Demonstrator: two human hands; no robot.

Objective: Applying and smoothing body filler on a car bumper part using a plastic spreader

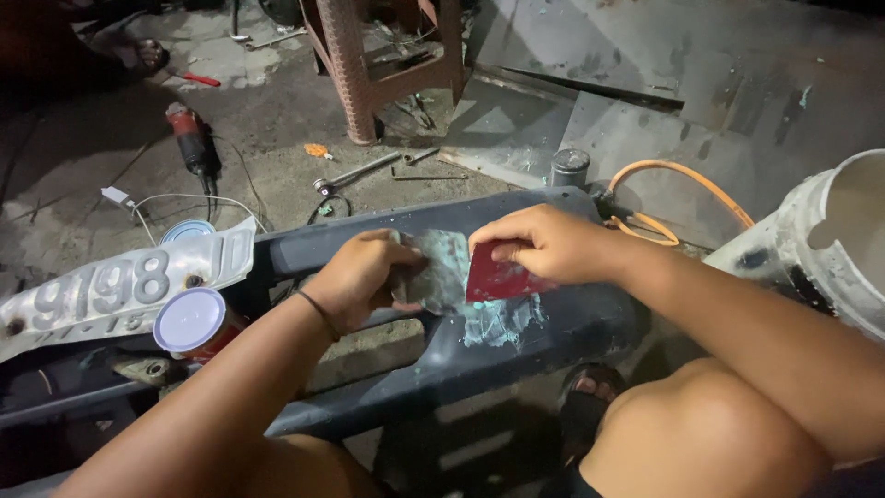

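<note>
My right hand [544,244] grips a red flat scraper card [498,279] pressed against a dark grey plastic body panel [572,323]. My left hand [364,277] holds a small grey putty-smeared pad [426,281] right beside the card. Pale grey-green filler [502,321] is spread over the panel under and below both hands. The panel lies across the floor in front of my knees.
A bent white number plate [111,290] and a tin with a white lid [194,323] sit at left. An angle grinder [189,134], a wrench [355,172], a reddish stool [378,65], an orange hose [678,175] and a white bucket [830,240] surround the spot.
</note>
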